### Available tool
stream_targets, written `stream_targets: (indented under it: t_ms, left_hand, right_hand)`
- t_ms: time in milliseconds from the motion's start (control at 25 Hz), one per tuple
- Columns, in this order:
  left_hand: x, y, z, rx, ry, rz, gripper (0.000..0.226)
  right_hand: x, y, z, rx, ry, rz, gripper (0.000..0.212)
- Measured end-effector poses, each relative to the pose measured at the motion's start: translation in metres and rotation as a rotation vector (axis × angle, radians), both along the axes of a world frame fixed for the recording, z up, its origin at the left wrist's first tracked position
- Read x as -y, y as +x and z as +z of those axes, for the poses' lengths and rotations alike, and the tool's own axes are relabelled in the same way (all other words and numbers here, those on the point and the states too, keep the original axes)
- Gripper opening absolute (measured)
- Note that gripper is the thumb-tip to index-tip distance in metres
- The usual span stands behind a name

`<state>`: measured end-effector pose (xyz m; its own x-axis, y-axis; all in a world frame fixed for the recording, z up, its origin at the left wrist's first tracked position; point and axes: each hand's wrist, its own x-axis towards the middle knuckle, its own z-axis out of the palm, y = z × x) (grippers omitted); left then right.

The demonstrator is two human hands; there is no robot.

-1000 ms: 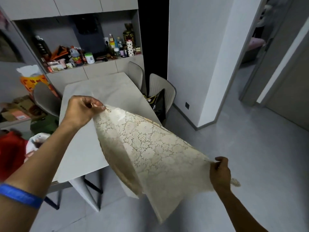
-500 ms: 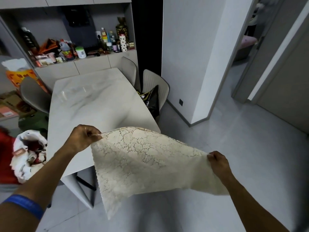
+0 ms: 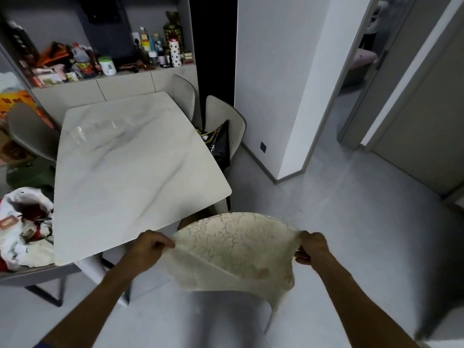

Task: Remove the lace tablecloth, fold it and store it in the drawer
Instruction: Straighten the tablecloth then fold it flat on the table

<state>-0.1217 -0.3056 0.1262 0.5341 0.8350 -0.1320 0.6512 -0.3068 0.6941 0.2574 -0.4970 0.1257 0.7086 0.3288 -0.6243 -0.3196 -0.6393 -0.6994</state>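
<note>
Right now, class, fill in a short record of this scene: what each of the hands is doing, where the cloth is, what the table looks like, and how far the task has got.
left hand: left hand grips one end of the lace tablecloth
right hand: right hand grips the opposite end
cloth: off the table, held in the air above the floor, bulging upward between the hands
table: marble table, top bare where it shows
chairs: pale chair at the far right side, black bag on it
task stage: cloth removed, folding under way, no drawer identifiable
</note>
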Motion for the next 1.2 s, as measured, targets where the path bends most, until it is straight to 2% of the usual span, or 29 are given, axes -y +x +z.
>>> stream_targets:
  t_ms: [80,160,280,400,440,480,600,720,800,920,960,1000,1080,1200]
  left_hand:
    - [0.024,0.027,-0.008,0.051,0.008,0.101,0.035]
    - [0.049,0.059,-0.003,0.113,-0.036,0.097,0.025]
    - [0.09,0.106,0.011,0.114,-0.141,-0.057,0.005]
    - [0.122,0.135,0.008,-0.02,-0.021,-0.26,0.045]
    - [0.128,0.139,0.002,-0.068,0.03,-0.283,0.052]
    - [0.13,0.141,-0.006,-0.103,0.077,-0.282,0.052]
    - [0.131,0.133,-0.023,-0.143,0.177,-0.21,0.03]
    - [0.124,0.124,-0.029,-0.123,0.17,-0.218,0.021]
    - [0.118,0.12,-0.024,-0.073,0.127,-0.267,0.019]
    - [0.105,0.116,-0.009,-0.034,0.105,-0.316,0.018]
    - [0.1,0.115,-0.003,-0.028,0.116,-0.338,0.02]
    - [0.096,0.115,0.003,-0.021,0.129,-0.359,0.022]
    - [0.088,0.112,0.015,-0.026,0.145,-0.413,0.025]
    - [0.079,0.102,0.032,-0.046,0.177,-0.484,0.026]
  right_hand:
    - [0.0,-0.018,-0.003,-0.135,0.066,-0.032,0.027]
    - [0.001,-0.039,-0.005,-0.21,0.1,-0.038,0.028]
    - [0.002,-0.076,-0.007,-0.336,0.17,-0.063,0.029]
    - [0.005,-0.096,-0.007,-0.449,0.253,-0.111,0.027]
    - [0.007,-0.097,-0.006,-0.48,0.28,-0.133,0.025]
    - [0.009,-0.097,-0.004,-0.498,0.299,-0.153,0.024]
    - [0.014,-0.096,-0.002,-0.44,0.289,-0.132,0.025]
    - [0.022,-0.093,-0.001,-0.381,0.244,-0.086,0.025]
    - [0.029,-0.089,0.001,-0.191,0.16,0.05,0.024]
    - [0.037,-0.08,0.003,0.469,0.019,0.366,0.024]
    - [0.038,-0.075,0.004,0.617,0.092,0.464,0.027]
    - [0.037,-0.069,0.007,0.63,0.209,0.575,0.024]
    - [0.032,-0.057,0.009,0.328,0.385,0.759,0.018]
    - [0.027,-0.046,0.0,-0.033,0.378,0.864,0.04]
